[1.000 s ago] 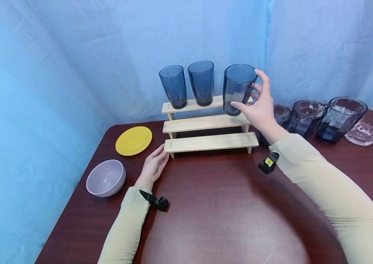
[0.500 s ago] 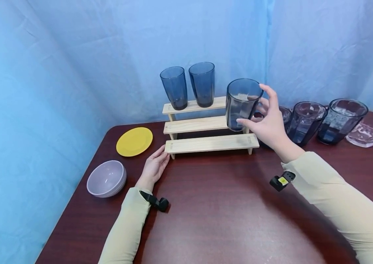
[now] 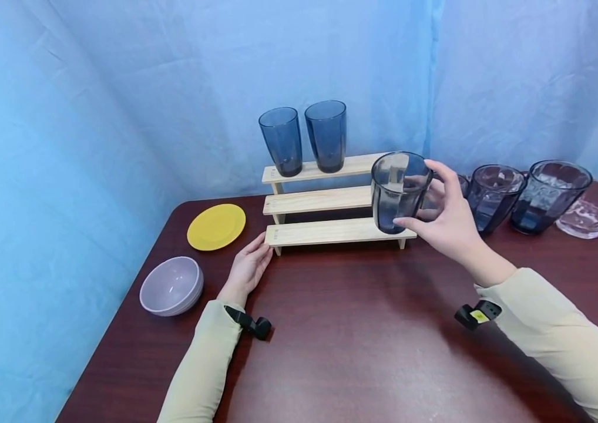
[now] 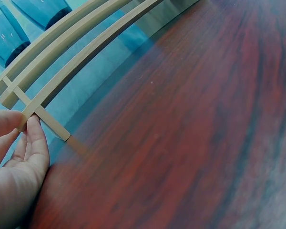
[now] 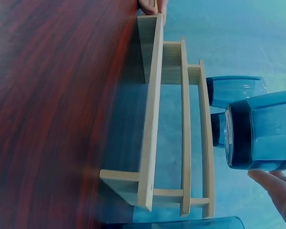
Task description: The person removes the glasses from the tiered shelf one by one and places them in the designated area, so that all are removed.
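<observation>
A blue-tinted drinking glass [image 3: 400, 194] is held upright in my right hand [image 3: 454, 220], thumb on the near side and fingers round its right side. In the head view it overlaps the right end of a three-step wooden rack [image 3: 325, 232]; the right wrist view shows the glass [image 5: 269, 129] apart from the steps. My left hand [image 3: 248, 267] pinches the left end of the lowest step, its thumb above and fingers below in the left wrist view. On the top step stand two similar glasses, one at the left end [image 3: 284, 141] and one beside it [image 3: 328, 136].
Right of the rack, several dark glasses [image 3: 493, 200] stand in a row, partly behind my right hand, with a pinkish clear glass bowl [image 3: 590, 217] at the end. A yellow plate [image 3: 217, 227] and a lilac bowl [image 3: 171, 286] lie left on the dark wooden table [image 3: 341, 341].
My right hand has brought the glass down and slightly right, from in front of the top step to the level of the lower steps. My left hand stays at the rack's end.
</observation>
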`<state>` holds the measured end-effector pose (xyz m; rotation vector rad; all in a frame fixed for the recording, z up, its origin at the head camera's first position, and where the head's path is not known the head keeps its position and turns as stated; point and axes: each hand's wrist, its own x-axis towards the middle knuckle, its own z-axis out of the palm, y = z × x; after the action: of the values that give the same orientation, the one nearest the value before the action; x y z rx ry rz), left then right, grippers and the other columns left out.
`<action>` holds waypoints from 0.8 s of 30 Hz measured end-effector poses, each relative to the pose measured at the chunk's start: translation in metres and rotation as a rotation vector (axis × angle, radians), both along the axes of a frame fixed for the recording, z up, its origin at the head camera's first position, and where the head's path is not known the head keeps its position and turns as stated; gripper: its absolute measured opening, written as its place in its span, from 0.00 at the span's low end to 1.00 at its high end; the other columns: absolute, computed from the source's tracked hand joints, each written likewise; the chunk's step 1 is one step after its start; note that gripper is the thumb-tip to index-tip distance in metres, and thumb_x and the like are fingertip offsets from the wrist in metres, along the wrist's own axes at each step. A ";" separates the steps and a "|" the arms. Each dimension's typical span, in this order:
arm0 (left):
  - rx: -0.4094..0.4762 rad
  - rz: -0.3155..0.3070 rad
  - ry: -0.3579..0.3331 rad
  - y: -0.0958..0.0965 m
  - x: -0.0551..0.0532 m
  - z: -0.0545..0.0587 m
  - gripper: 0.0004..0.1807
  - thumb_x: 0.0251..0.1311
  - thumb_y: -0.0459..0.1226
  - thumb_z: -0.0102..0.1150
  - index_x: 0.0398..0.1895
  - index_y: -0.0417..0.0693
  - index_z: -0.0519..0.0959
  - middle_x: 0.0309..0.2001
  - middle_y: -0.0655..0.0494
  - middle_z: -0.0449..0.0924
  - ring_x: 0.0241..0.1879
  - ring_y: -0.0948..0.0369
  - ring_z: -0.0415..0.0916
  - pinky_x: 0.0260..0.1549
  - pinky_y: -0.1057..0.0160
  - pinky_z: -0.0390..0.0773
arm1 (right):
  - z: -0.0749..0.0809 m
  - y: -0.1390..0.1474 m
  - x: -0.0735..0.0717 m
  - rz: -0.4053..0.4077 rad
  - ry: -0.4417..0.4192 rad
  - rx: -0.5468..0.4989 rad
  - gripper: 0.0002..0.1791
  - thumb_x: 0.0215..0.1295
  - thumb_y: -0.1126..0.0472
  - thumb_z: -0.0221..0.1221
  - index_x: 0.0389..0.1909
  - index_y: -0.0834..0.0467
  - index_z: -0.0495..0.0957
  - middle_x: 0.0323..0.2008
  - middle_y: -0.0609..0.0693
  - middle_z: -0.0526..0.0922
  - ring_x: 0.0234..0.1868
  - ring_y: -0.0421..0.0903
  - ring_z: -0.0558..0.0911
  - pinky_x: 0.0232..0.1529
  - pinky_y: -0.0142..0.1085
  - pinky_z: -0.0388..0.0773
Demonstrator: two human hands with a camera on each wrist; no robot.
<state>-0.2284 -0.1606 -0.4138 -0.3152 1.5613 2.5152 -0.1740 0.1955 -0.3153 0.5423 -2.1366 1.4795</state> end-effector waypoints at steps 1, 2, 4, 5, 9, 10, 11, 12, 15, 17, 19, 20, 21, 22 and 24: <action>-0.004 0.000 0.001 0.000 0.000 0.000 0.27 0.68 0.25 0.44 0.71 0.42 0.59 0.69 0.44 0.60 0.38 0.70 0.76 0.42 0.75 0.76 | -0.001 0.001 0.002 -0.002 0.006 0.011 0.56 0.39 0.84 0.67 0.70 0.56 0.50 0.52 0.30 0.73 0.50 0.24 0.75 0.40 0.19 0.77; -0.009 -0.002 0.001 0.000 0.000 0.000 0.27 0.68 0.26 0.44 0.71 0.42 0.59 0.69 0.44 0.59 0.38 0.70 0.76 0.42 0.75 0.76 | -0.002 0.003 0.004 -0.008 0.009 0.028 0.56 0.39 0.84 0.67 0.70 0.57 0.51 0.52 0.29 0.72 0.51 0.23 0.74 0.41 0.18 0.76; -0.012 -0.002 -0.006 0.000 0.000 0.000 0.27 0.68 0.26 0.44 0.70 0.43 0.60 0.69 0.44 0.59 0.39 0.70 0.76 0.42 0.75 0.76 | -0.005 0.007 0.007 -0.009 0.011 0.052 0.56 0.38 0.84 0.67 0.70 0.57 0.51 0.52 0.28 0.71 0.51 0.22 0.73 0.40 0.17 0.75; -0.017 -0.004 -0.006 0.000 0.000 0.000 0.27 0.68 0.27 0.44 0.70 0.43 0.60 0.69 0.44 0.59 0.39 0.70 0.76 0.42 0.75 0.76 | -0.006 0.009 0.009 -0.005 0.009 0.058 0.56 0.38 0.84 0.67 0.70 0.57 0.51 0.53 0.28 0.71 0.51 0.21 0.73 0.40 0.17 0.75; -0.022 0.001 -0.011 0.000 0.000 0.001 0.27 0.68 0.27 0.45 0.70 0.44 0.61 0.69 0.45 0.60 0.39 0.70 0.76 0.42 0.75 0.76 | -0.011 0.017 0.015 0.000 0.006 0.093 0.57 0.37 0.84 0.68 0.70 0.57 0.52 0.54 0.28 0.70 0.52 0.21 0.72 0.39 0.17 0.75; -0.024 0.002 -0.010 0.000 0.000 0.002 0.27 0.68 0.27 0.45 0.70 0.44 0.61 0.69 0.45 0.60 0.39 0.70 0.76 0.42 0.75 0.76 | -0.012 0.019 0.017 0.001 0.003 0.100 0.57 0.37 0.84 0.67 0.70 0.57 0.51 0.54 0.27 0.70 0.51 0.21 0.73 0.39 0.17 0.76; -0.026 0.002 -0.008 0.001 0.000 0.002 0.27 0.68 0.27 0.45 0.70 0.44 0.61 0.69 0.45 0.61 0.39 0.70 0.76 0.42 0.75 0.76 | -0.012 0.021 0.019 0.002 0.000 0.099 0.57 0.36 0.85 0.67 0.70 0.57 0.52 0.54 0.27 0.70 0.50 0.21 0.74 0.38 0.18 0.76; -0.025 0.004 -0.010 0.001 0.000 0.002 0.27 0.68 0.27 0.45 0.70 0.44 0.61 0.69 0.46 0.61 0.39 0.70 0.76 0.42 0.75 0.76 | -0.012 0.023 0.021 0.000 -0.001 0.102 0.58 0.35 0.86 0.67 0.69 0.57 0.52 0.54 0.27 0.71 0.48 0.21 0.75 0.38 0.18 0.77; -0.032 0.001 -0.011 0.001 -0.001 0.002 0.27 0.68 0.27 0.45 0.70 0.45 0.61 0.69 0.45 0.61 0.39 0.70 0.76 0.43 0.75 0.76 | -0.014 0.030 0.026 0.004 -0.005 0.095 0.58 0.33 0.88 0.66 0.69 0.59 0.52 0.52 0.28 0.72 0.43 0.22 0.78 0.36 0.19 0.78; -0.031 0.002 -0.011 0.001 -0.001 0.001 0.27 0.68 0.27 0.45 0.70 0.44 0.61 0.69 0.45 0.61 0.39 0.70 0.76 0.42 0.75 0.76 | -0.014 0.034 0.030 0.007 -0.005 0.093 0.58 0.32 0.88 0.66 0.69 0.60 0.53 0.52 0.29 0.74 0.41 0.23 0.79 0.36 0.19 0.78; -0.031 0.003 -0.009 0.001 -0.001 0.001 0.27 0.68 0.26 0.45 0.70 0.44 0.61 0.68 0.44 0.61 0.38 0.70 0.76 0.42 0.75 0.76 | -0.016 0.040 0.032 0.010 -0.007 0.104 0.58 0.32 0.88 0.66 0.69 0.60 0.52 0.52 0.29 0.74 0.41 0.23 0.79 0.36 0.19 0.78; -0.028 0.005 -0.010 0.000 -0.001 0.001 0.27 0.68 0.26 0.45 0.70 0.44 0.61 0.68 0.44 0.61 0.38 0.70 0.76 0.42 0.75 0.76 | -0.016 0.042 0.034 0.011 -0.010 0.109 0.58 0.33 0.88 0.66 0.69 0.60 0.52 0.52 0.29 0.74 0.42 0.23 0.79 0.36 0.19 0.77; -0.026 0.007 -0.010 0.000 -0.001 0.001 0.27 0.68 0.26 0.44 0.70 0.43 0.60 0.68 0.44 0.61 0.38 0.70 0.76 0.41 0.75 0.76 | -0.017 0.045 0.035 0.011 -0.006 0.119 0.58 0.33 0.88 0.66 0.69 0.60 0.52 0.52 0.29 0.74 0.43 0.23 0.78 0.36 0.19 0.77; -0.018 0.010 -0.012 0.000 -0.001 0.001 0.27 0.68 0.26 0.44 0.70 0.43 0.61 0.68 0.44 0.61 0.37 0.70 0.76 0.41 0.75 0.76 | -0.018 0.048 0.036 0.013 -0.003 0.128 0.59 0.33 0.88 0.66 0.69 0.60 0.52 0.53 0.29 0.74 0.45 0.23 0.78 0.37 0.19 0.77; -0.012 0.009 -0.012 0.000 -0.001 0.001 0.27 0.68 0.25 0.44 0.70 0.43 0.60 0.68 0.44 0.61 0.37 0.70 0.76 0.41 0.76 0.76 | -0.020 0.055 0.038 0.011 -0.002 0.146 0.59 0.33 0.88 0.66 0.70 0.61 0.51 0.53 0.28 0.73 0.47 0.23 0.77 0.37 0.19 0.77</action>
<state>-0.2292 -0.1607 -0.4131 -0.3390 1.5747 2.5072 -0.1361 0.2500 -0.3353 0.6055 -2.2594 1.3371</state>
